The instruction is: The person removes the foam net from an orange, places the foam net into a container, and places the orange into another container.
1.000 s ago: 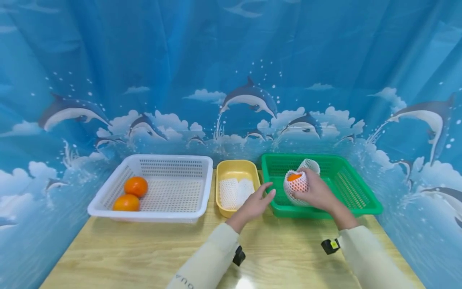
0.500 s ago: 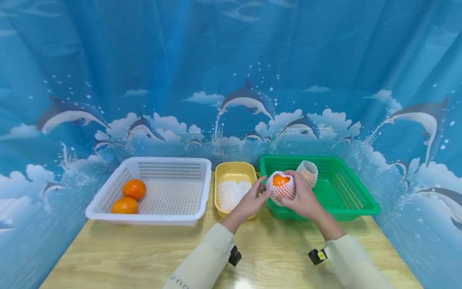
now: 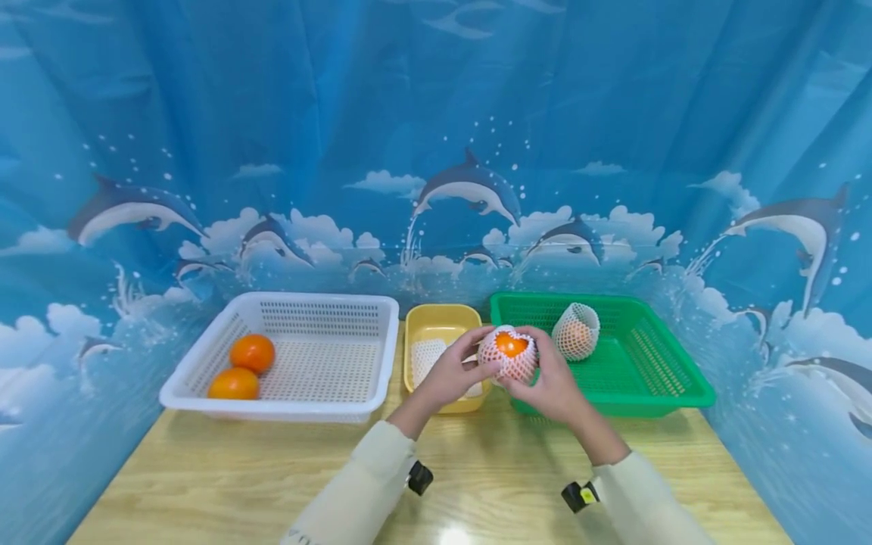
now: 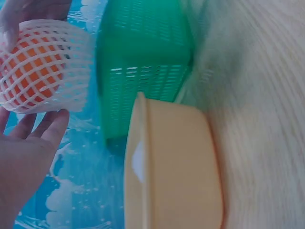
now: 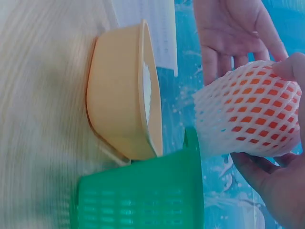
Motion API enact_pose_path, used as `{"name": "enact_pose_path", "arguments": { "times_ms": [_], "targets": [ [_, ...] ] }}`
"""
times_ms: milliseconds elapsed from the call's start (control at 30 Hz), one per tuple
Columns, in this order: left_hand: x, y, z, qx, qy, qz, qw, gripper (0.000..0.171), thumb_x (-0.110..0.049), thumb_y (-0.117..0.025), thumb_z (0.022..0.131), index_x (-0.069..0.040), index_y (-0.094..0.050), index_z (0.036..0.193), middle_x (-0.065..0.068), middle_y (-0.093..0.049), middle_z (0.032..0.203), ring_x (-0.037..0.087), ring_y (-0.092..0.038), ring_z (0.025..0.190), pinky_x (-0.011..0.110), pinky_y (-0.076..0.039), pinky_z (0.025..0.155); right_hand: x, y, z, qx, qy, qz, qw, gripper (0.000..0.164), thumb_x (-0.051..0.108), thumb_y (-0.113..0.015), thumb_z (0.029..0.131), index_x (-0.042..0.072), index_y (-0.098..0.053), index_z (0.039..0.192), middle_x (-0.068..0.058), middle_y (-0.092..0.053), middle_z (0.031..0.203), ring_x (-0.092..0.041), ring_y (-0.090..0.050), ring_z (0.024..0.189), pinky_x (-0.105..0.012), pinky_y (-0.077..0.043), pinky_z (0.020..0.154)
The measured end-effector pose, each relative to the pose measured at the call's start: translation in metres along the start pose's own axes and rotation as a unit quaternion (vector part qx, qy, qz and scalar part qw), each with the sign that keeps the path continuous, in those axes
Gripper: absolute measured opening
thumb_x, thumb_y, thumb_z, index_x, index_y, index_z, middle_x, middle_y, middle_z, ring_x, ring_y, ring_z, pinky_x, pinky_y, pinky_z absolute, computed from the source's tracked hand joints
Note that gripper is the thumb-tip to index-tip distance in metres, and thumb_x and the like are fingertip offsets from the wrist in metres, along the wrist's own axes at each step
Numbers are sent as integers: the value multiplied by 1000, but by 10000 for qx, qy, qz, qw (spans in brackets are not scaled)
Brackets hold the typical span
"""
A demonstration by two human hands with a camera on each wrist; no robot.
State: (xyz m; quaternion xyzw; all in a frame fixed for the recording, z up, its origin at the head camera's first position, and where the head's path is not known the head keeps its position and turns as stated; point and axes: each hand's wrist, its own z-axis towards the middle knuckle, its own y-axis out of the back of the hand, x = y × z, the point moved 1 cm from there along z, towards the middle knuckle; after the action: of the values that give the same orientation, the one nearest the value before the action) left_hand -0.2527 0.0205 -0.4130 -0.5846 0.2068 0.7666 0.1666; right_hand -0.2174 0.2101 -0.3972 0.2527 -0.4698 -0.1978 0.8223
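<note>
Between my two hands is an orange (image 3: pixel 511 345) in a white foam net sleeve (image 5: pixel 219 107), raised over the gap between the yellow container and the green basket. My right hand (image 3: pixel 557 387) grips its right side with thumb and fingers. On the other side, the thumb and fingers of my left hand (image 3: pixel 443 376) hold the net. The orange's bare top shows through the sleeve's mouth in the head view; in both wrist views the net's other end sticks out past the fruit. Another netted orange (image 3: pixel 575 338) sits in the green basket (image 3: pixel 636 371).
At left, a white basket (image 3: pixel 327 367) holds two bare oranges (image 3: pixel 250 353). A yellow container (image 3: pixel 443 318) stands between the baskets, with white foam nets (image 3: pixel 427 356) inside, partly hidden by my left hand. All stand on a wooden table (image 3: pixel 272 462) before a blue dolphin curtain (image 3: pixel 381 113).
My right hand has lifted the netted orange out of the green basket and carried it left. My left hand, earlier apart with fingers spread, has closed in on the orange's left side.
</note>
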Motion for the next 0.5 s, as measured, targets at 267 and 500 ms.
{"name": "enact_pose_path", "arguments": {
  "times_ms": [267,500],
  "targets": [
    [-11,17,-17,122,176,433,9988,57,-33,-61,97,-22,-38,148,1,-45,145,24,-46,131,39,-49,99,11,-13,-3,320,-417,737,9959,78,25,-79,83,11,-32,144,-15,-48,134,-31,-56,112,-45,-55,84],
    [-13,24,-27,225,412,727,9962,63,-47,-58,95,-20,-37,149,5,-46,144,26,-50,126,39,-50,97,12,-20,-3,641,-588,1174,9893,77,24,-76,86,13,-30,147,-15,-50,134,-31,-55,114,-45,-54,88]
  ]
}}
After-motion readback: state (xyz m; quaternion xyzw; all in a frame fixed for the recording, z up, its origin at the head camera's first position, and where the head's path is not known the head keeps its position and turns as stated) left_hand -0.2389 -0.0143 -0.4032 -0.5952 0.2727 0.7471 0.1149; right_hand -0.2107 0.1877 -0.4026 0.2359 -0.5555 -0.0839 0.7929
